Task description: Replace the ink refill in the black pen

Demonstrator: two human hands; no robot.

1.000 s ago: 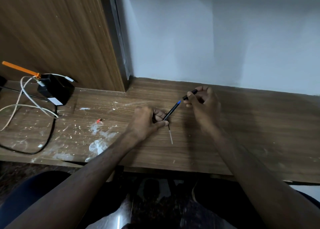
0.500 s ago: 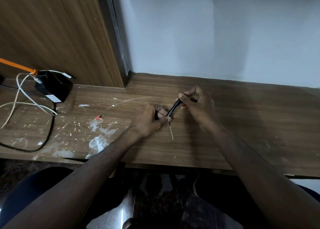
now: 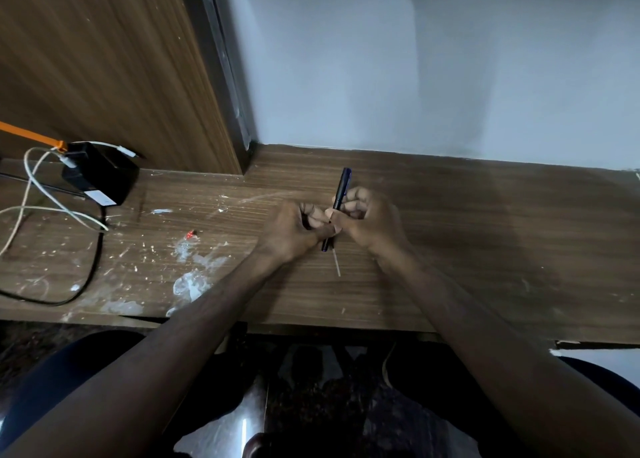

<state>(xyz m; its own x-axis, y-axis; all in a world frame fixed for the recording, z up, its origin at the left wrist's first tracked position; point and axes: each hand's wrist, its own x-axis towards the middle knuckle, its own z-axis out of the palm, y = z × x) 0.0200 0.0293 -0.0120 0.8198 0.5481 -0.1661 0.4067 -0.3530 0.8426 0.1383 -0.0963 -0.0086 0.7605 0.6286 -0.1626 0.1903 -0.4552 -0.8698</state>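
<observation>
The black pen [image 3: 342, 187] stands almost upright over the middle of the wooden desk [image 3: 485, 236]. My right hand [image 3: 367, 220] grips its upper half, and the top end sticks out above the fingers. My left hand [image 3: 294, 231] pinches the lower half, whose tip shows just below the thumb. A thin white ink refill [image 3: 336, 266] lies flat on the desk directly under the pen's lower end, apart from both hands.
A black power adapter [image 3: 100, 177] with white and black cables [image 3: 45, 194] and an orange strip sits at the desk's left end. White paint specks and a small red bit [image 3: 191, 233] dot the desk left of my hands. A wooden panel and wall stand behind.
My hands have come together, closing the two pen halves into one piece. The pen has swung from a slant to nearly upright. The refill on the desk has not moved.
</observation>
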